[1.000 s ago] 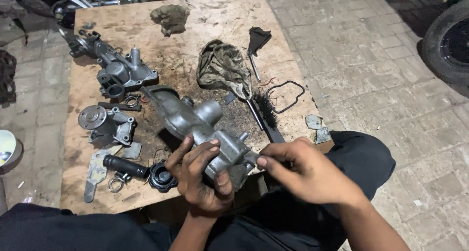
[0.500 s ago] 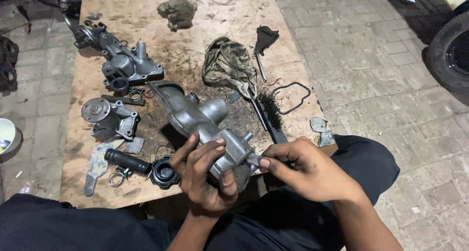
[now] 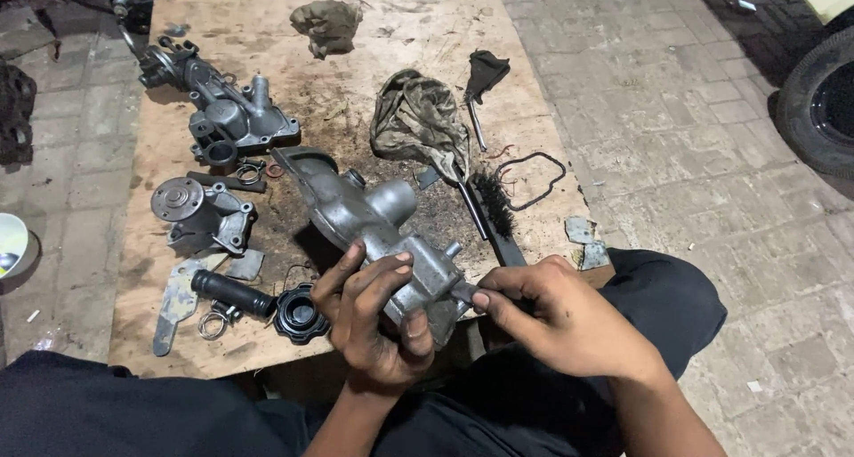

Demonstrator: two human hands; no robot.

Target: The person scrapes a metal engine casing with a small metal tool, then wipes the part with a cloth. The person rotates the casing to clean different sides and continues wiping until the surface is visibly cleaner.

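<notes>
My left hand (image 3: 378, 319) grips the near end of a long grey cast-metal housing (image 3: 365, 210) that lies across a plywood board (image 3: 213, 30). My right hand (image 3: 551, 319) pinches a small dark tool (image 3: 464, 292) against the housing's near end, its fingers closed around it. The far end of the housing rests on the board among dirt and grime. Both forearms come up from the bottom of the view over my dark trousers.
On the board lie another grey cast part (image 3: 227, 110), a pump with a round pulley flange (image 3: 200, 212), a black hose stub (image 3: 233, 294), a black ring cap (image 3: 298, 315), clamps, dirty rags (image 3: 418, 119), a wire brush (image 3: 494, 212) and a thin gasket (image 3: 534, 177). A tyre (image 3: 823, 101) stands far right on the brick paving.
The view has shifted slightly; my hands and the housing sit a little lower and further right in the frame. Both grips stay the same.
</notes>
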